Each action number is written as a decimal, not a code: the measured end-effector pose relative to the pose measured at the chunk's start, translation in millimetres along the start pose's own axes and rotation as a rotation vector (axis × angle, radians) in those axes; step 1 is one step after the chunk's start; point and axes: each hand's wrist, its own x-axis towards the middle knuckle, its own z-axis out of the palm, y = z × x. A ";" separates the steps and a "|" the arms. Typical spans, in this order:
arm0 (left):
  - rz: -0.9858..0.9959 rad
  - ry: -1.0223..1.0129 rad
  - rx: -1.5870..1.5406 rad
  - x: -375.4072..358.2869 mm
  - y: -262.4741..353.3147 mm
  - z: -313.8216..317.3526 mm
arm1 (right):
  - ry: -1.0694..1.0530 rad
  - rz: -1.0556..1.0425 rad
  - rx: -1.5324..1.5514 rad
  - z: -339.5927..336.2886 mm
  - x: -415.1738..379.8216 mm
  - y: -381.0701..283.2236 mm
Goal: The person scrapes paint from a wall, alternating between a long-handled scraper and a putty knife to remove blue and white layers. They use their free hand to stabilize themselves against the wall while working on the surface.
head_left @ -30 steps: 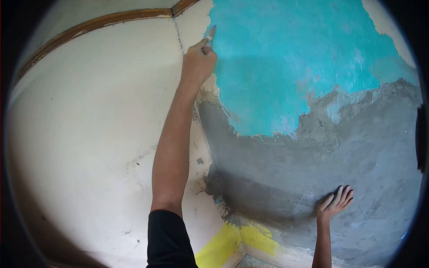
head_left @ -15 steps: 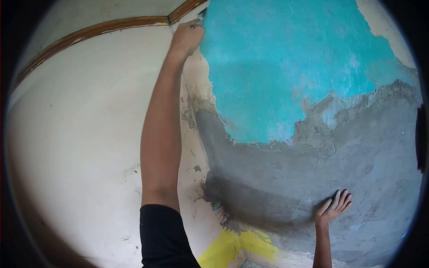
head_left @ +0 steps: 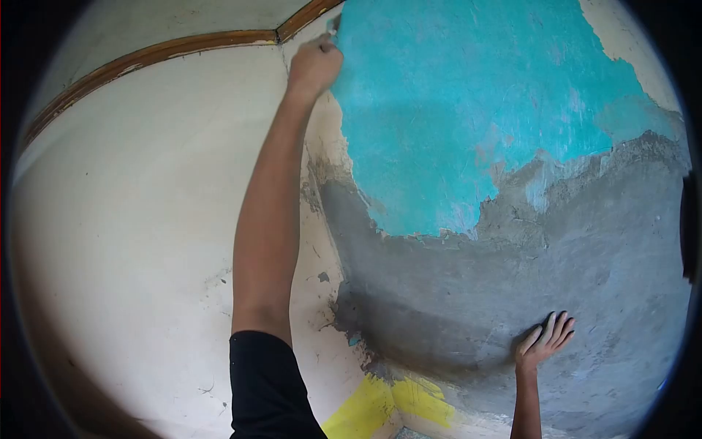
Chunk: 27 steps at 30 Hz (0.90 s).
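Note:
My left hand (head_left: 315,67) is raised to the upper corner of the wall. Its fingers are wrapped around a scraper (head_left: 334,26), of which only a small part of the blade shows above the fist, at the left edge of the turquoise paint (head_left: 431,110). The handle is hidden in the hand. Lower on the right, my right hand (head_left: 542,344) lies flat with spread fingers against the grey bare wall (head_left: 453,293), holding nothing.
A cream wall (head_left: 146,219) meets the painted wall at a corner on the left. Brown wooden trim (head_left: 183,44) runs along the top under the ceiling. Yellow paint patches (head_left: 365,410) mark the bottom of the corner. A dark object (head_left: 689,227) stands at the right edge.
My left hand has shifted slightly right and down with the scraper, and more of the blade shows. My right hand has stayed in place on the wall.

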 end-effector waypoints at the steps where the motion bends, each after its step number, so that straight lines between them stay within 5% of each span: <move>1: 0.007 0.000 0.001 -4.2 1.9 1.4 | 0.017 -0.014 -0.001 1.3 0.1 -0.1; 11: -0.101 -0.224 0.059 -6.8 35.3 -41.2 | 0.031 0.006 0.015 0.4 1.2 0.4; 15: 0.043 -0.116 0.073 6.4 5.0 -21.4 | 0.042 0.019 0.020 1.8 1.8 -4.1; 20: -0.136 -0.156 -0.020 12.9 30.2 -25.2 | 0.052 0.021 0.031 1.8 0.3 -3.2; 27: -0.113 -0.144 -0.051 7.0 27.0 -23.1 | 0.047 0.013 0.014 3.2 -0.3 -3.0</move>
